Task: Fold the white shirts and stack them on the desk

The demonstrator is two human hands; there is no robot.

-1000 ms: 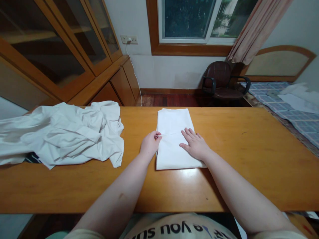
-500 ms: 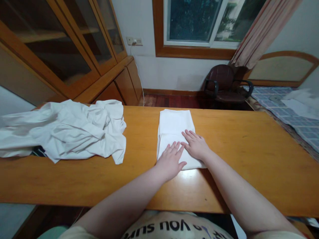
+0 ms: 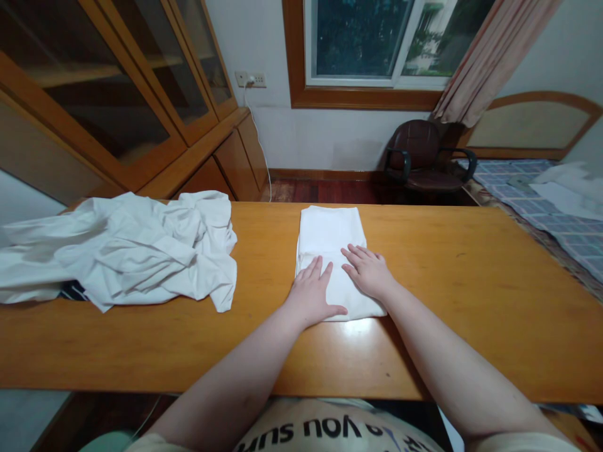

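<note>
A folded white cloth [image 3: 332, 229] lies flat on the wooden table [image 3: 433, 263], its near part folded over into a thicker layer. My left hand [image 3: 311, 295] rests open on the left side of that near part, fingers spread and thumb pointing right. On the right side, my right hand [image 3: 367, 270] lies palm down with its fingers apart, touching the fabric. Neither hand grips anything. The two hands are apart, with white fabric showing between them.
A crumpled heap of white cloth [image 3: 155, 251] covers the table's left part, with a dark striped piece [image 3: 73, 290] peeking out beneath it. Behind the table stand a glass-doored cabinet [image 3: 141, 81] and a brown armchair [image 3: 419, 154]. A bed [image 3: 556, 194] is at the right.
My left hand has slid left across the folded cloth, away from my right hand, its thumb spread wider. My right hand has stayed nearly in place.
</note>
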